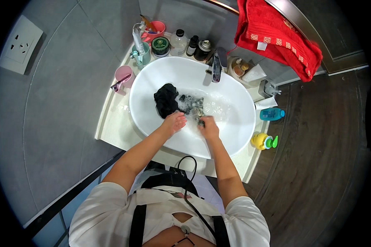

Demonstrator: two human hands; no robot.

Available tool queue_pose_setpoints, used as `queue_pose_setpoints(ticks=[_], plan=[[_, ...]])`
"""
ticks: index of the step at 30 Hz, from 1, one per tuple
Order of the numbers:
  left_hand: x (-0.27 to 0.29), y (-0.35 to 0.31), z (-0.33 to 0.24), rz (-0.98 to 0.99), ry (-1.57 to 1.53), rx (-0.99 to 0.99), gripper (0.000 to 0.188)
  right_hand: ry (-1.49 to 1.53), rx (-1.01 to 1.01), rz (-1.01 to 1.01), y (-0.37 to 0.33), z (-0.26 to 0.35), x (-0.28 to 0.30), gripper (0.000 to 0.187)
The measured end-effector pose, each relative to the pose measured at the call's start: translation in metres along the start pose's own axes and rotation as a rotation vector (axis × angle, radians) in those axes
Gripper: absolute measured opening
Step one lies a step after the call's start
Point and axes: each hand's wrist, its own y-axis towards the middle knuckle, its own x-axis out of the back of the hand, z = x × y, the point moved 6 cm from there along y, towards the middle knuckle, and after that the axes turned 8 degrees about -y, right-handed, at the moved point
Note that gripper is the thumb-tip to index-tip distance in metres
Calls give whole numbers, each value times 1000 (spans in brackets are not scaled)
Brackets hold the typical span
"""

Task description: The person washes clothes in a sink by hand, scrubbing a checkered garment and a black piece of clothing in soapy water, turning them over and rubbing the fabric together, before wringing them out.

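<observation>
A white oval washbasin [148, 82] holds sudsy water. Bunched black cloth [166, 101] sits at the left of the basin, and a wet dark part of cloth [191, 105] lies among the foam in the middle; whether both are one piece I cannot tell. My left hand [175, 122] is just below the black bundle, fingers stretched out and holding nothing. Curled at the near side of the foam, my right hand [209, 126] grips an edge of the wet dark cloth. The ends of its fingers are partly hidden.
A dark faucet [217, 68] stands at the basin's far rim. Cups [123, 76], a green-lidded jar [160, 46] and bottles [178, 43] line the back left. At the right are a blue bottle [272, 114] and a yellow pump bottle [261, 141]. A red towel [272, 37] hangs above.
</observation>
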Motion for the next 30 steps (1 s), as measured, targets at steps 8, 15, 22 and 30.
queue_pose_setpoints(ticks=[8, 15, 22, 30], plan=[[0, -2, -2, 19, 2, -34, 24, -57, 38, 211, -8, 14, -21, 27], [-1, 16, -5, -13, 99, -104, 32, 98, 163, 57, 3, 42, 45, 23], [-63, -29, -12, 238, -53, 52, 39, 469, 420, 22, -20, 110, 145, 20], [-91, -42, -21, 55, 11, -253, 39, 587, 257, -347, -51, 130, 108, 18]])
